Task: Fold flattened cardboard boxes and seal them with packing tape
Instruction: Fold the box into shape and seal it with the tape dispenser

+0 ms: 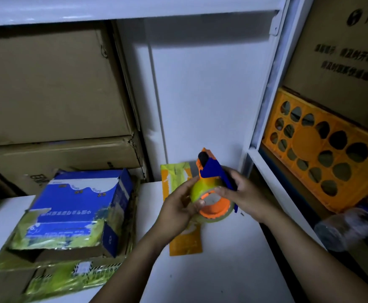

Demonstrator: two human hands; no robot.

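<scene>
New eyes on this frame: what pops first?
The orange-and-blue tape dispenser, loaded with a clear roll, stands out at centre, gripped by the left hand and right hand above the white table. Next come the blue-and-green printed carton at left, lying on flattened cardboard, and the bright orange crate on the right-hand shelf.

an orange crate (323, 149) stands on the white shelf (257, 159), a plastic bottle (351, 226) nearby.
</scene>
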